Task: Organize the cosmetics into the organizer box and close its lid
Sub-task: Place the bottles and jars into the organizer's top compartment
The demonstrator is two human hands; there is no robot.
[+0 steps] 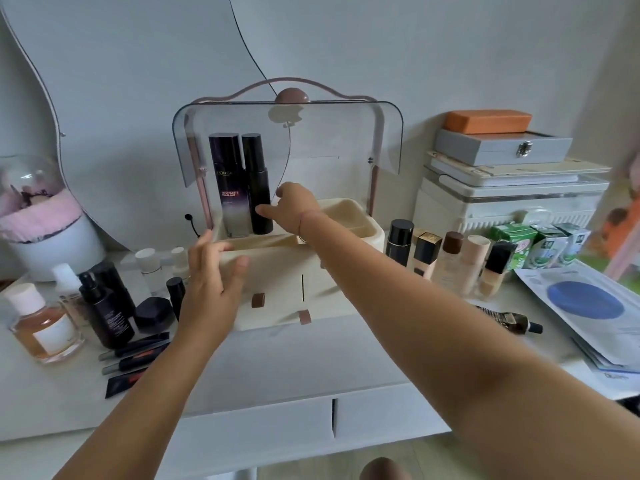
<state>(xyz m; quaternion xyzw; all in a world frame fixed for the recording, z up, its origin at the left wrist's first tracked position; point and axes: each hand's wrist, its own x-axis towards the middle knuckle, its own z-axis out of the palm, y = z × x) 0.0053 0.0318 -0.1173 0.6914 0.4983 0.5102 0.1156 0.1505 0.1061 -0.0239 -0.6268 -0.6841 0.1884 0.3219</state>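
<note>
The cream organizer box [277, 271] stands mid-table with its clear lid [346, 140] swung up. Inside at the left stand a tall purple bottle [230, 185] and a black bottle [258, 183]. My right hand [292, 207] is inside the box, fingertips touching the black bottle, fingers apart. My left hand [213, 271] rests open against the box's front left rim. Dark bottles, a jar and flat tubes [135, 355] lie left of the box. A row of foundation bottles [450, 261] stands to its right.
A mirror [138, 81] leans on the wall behind. At the left are a pink flower dome [34, 209] and a perfume bottle [43, 327]. Stacked boxes [502, 174], green cartons [540, 244] and sheet-mask packets [588, 306] fill the right. The table has front drawers [332, 420].
</note>
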